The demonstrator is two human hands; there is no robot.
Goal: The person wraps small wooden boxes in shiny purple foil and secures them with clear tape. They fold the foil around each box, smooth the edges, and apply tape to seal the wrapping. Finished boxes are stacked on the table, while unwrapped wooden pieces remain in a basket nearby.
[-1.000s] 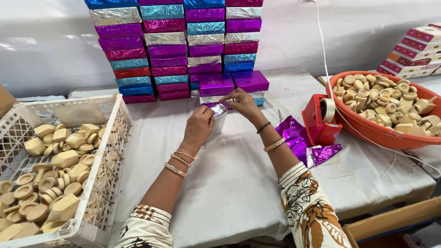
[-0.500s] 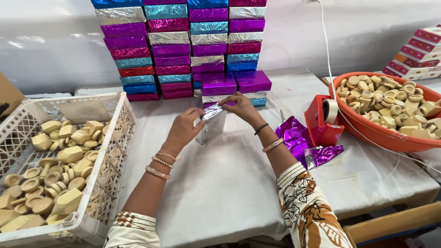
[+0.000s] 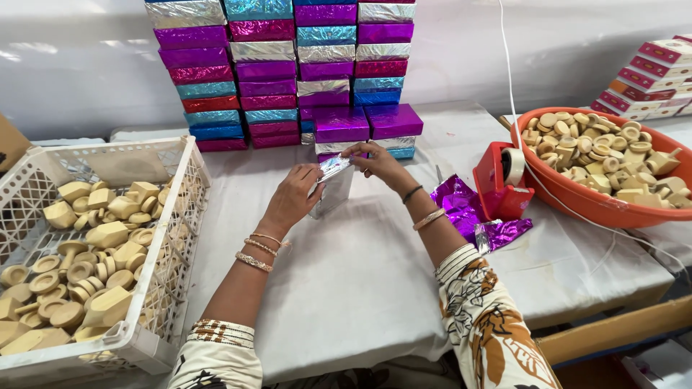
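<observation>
- The left hand (image 3: 294,196) and the right hand (image 3: 376,163) both clasp a silver foil-wrapped box (image 3: 330,189), which stands on the white cloth of the table (image 3: 360,274) between them, just in front of the wall of wrapped boxes.
- The left hand's fingers press the box's side and top edge; the right hand's fingertips pinch the foil at its upper corner.
- The white plastic crate (image 3: 155,155) at the left holds a heap of pale wooden pieces (image 3: 79,252): round discs, blocks and knobbed shapes.
- The orange bowl (image 3: 577,202) at the right is piled with the same sort of light wooden rounds (image 3: 613,148) and blocks.
- A red tape dispenser (image 3: 499,180) with a roll on it stands touching the bowl's near side.
- Loose purple foil sheets (image 3: 468,212) lie just beside the dispenser, near the right forearm.
- Behind the hands rises a stack of foil-wrapped boxes (image 3: 281,65) in purple, silver, blue and red.
</observation>
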